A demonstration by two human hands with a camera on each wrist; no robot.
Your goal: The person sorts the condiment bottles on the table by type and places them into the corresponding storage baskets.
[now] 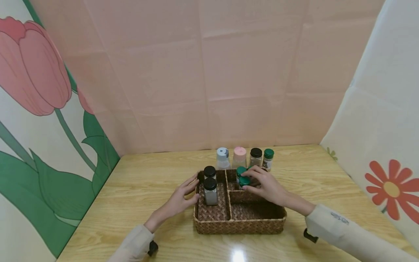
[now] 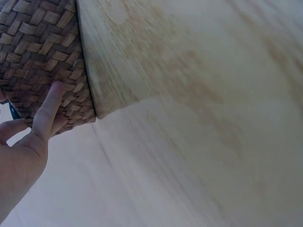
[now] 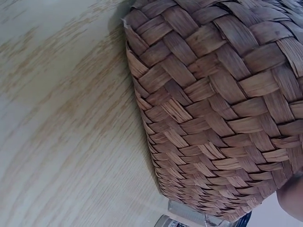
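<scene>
A woven basket (image 1: pixel 240 226) with compartments sits on the table. My left hand (image 1: pixel 180 198) rests along its left side, and in the left wrist view a straight finger (image 2: pixel 45 113) lies on the weave. Two clear jars with black lids, a front one (image 1: pixel 211 195) and a rear one (image 1: pixel 210 171), stand in the left compartment. In the back right compartment, my right hand (image 1: pixel 270 187) pinches a green-capped spice jar (image 1: pixel 244 181) by its cap. Another green-capped jar (image 1: pixel 240 170) stands right behind it. The right wrist view mostly shows the basket's outer wall (image 3: pixel 213 104).
Behind the basket stand a bottle with a light blue cap (image 1: pixel 223 154), one with a pink cap (image 1: pixel 239 153), a black-lidded jar (image 1: pixel 255 154) and a green-capped jar (image 1: pixel 268 155). A pink cloth (image 1: pixel 203 80) hangs at the table's back edge.
</scene>
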